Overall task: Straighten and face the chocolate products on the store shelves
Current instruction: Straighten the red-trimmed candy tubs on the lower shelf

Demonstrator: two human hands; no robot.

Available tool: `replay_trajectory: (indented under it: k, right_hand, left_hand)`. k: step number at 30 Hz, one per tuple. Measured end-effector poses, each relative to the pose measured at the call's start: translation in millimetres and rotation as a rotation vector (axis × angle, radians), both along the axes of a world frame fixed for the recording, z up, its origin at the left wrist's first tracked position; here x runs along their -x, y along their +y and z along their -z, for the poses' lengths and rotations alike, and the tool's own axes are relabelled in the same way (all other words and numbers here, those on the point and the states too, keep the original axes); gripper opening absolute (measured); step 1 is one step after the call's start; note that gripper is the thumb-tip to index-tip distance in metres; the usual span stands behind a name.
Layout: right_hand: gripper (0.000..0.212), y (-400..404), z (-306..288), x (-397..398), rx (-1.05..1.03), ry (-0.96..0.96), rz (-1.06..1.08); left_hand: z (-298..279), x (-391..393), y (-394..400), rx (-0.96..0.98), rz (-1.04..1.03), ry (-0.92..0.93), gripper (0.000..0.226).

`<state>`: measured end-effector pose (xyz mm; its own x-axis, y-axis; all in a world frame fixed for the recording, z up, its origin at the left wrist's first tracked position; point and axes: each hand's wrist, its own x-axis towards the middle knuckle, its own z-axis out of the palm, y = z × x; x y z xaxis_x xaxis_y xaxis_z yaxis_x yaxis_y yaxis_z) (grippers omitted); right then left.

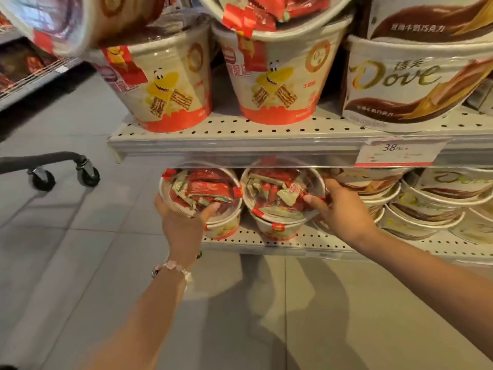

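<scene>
Store shelving, lower tier: squaring wafer buckets.
Left hand (184,222) grips left bucket (200,198); right hand (338,209) grips right bucket (282,196). Next: rotate labels forward.

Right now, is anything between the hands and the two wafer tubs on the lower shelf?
Nothing visible. The left hand already grips the left wafer tub by its rim, and the right hand grips the right wafer tub. The upper shelf overhangs both.

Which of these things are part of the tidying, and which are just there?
Part of the job: left hand, right hand, left wafer tub, right wafer tub, Dove tubs.
Just there: price tag, cart wheels, bracelet.
</scene>
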<state>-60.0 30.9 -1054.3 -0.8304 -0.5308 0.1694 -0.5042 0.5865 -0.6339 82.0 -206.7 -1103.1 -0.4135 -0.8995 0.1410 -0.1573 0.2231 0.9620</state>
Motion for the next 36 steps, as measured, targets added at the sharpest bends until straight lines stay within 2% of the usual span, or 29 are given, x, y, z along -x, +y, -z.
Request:
replay_trajectory:
  k: [6, 10, 15, 18, 21, 23, 28, 31, 34, 36]
  right_hand:
    - [0.017, 3.0, 5.0, 6.5, 0.144, -0.022, -0.113]
    - [0.017, -4.1, -2.8, 7.3, 0.243, -0.033, -0.133]
    - [0.029, -15.4, -16.4, 5.3, 0.377, -0.223, -0.079]
    - [0.031, -23.4, -14.8, 8.4, 0.486, -0.360, 0.035]
    - [0.029, -31.3, -15.9, 14.3, 0.570, -0.466, 0.113]
    - [0.026, -33.9, -21.3, 15.7, 0.621, -0.591, 0.156]
    - [0.022, -33.5, -29.2, 9.8, 0.659, -0.746, 0.230]
    - [0.019, -30.5, -20.7, 2.3, 0.689, -0.832, 0.223]
    - [0.023, -31.5, -11.7, -1.8, 0.711, -0.749, 0.208]
    - [0.035, -29.2, -8.9, -2.6, 0.704, -0.731, 0.213]
  left_hand:
    - [-3.8, -5.3, -0.9, -0.014, 0.045, 0.110, 0.110]
    - [-25.6, -16.4, -6.1, 0.097, 0.014, 0.086, 0.095]
    - [-57.3, -18.1, -14.6, -0.114, 0.030, 0.049, 0.041]
    - [-59.7, -12.5, -26.3, -0.258, 0.044, 0.002, 0.029]
    - [-56.5, -6.8, -38.7, -0.314, 0.148, 0.006, 0.021]
    - [-57.1, -4.6, -42.4, -0.323, 0.183, -0.017, 0.023]
    - [-52.4, -4.5, -43.2, -0.265, 0.181, -0.081, 0.027]
    - [-43.5, -8.5, -44.6, -0.242, 0.300, -0.033, 0.050]
    - [-37.0, -13.4, -49.0, -0.205, 0.457, 0.019, 0.069]
    - [-32.8, -16.2, -50.7, -0.155, 0.569, 0.045, 0.086]
